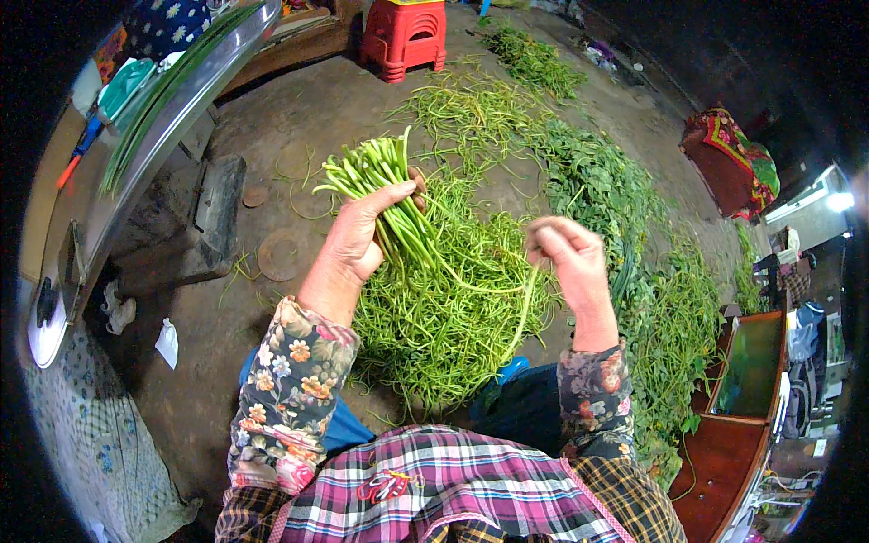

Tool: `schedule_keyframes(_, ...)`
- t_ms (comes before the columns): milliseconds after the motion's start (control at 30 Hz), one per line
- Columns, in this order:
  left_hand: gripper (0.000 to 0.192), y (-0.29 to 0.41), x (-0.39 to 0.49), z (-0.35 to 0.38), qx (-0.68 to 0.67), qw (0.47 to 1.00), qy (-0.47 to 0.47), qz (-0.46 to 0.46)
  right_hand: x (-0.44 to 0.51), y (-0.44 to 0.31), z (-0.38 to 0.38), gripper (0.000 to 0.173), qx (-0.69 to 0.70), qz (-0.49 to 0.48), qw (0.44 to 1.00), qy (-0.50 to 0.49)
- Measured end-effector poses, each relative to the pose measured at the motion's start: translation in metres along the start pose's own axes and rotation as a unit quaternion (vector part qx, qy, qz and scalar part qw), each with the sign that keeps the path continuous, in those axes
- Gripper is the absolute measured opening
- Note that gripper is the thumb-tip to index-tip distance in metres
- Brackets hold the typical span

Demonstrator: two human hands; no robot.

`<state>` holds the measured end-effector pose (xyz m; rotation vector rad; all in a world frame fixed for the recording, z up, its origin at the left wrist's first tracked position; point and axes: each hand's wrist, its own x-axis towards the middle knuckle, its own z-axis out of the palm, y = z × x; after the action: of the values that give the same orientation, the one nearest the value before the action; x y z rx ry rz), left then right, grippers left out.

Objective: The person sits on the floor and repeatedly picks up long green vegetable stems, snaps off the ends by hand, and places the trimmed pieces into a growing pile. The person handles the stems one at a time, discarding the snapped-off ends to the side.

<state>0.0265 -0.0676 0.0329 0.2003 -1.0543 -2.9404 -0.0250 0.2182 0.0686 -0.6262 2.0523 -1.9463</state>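
Observation:
My left hand (370,234) is wrapped around a bunch of green stems (394,203), its cut ends fanning out above the thumb and its tails hanging down. To the right my right hand (570,254), slightly blurred, pinches the end of one long pale green stem (526,305) between thumb and fingertips. That stem hangs down, and a thin strand seems to run from it back towards the bunch. Beneath both hands lies a large heap of loose green stems (451,332) on the floor, between my legs.
Leafy vines (601,180) spread along the floor at right. More loose stems (475,112) lie ahead, before stacked red plastic stools (405,41). At left, a table (159,153) bears long green stalks (176,95). A wooden cabinet (723,455) stands at lower right.

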Motion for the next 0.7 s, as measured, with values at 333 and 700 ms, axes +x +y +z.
schedule_keyframes(333, 0.032, -0.008, 0.001, 0.002, 0.043, 0.998, -0.048, -0.012, 0.017, 0.012, -0.027, 0.033, 0.161, -0.012, 0.967, 0.198)
schedule_keyframes(700, 0.029, -0.039, -0.006, 0.025, 0.072, 0.994, -0.051, -0.067, 0.038, -0.011, 0.010, 0.032, 0.214, -0.157, 0.919, 0.293)
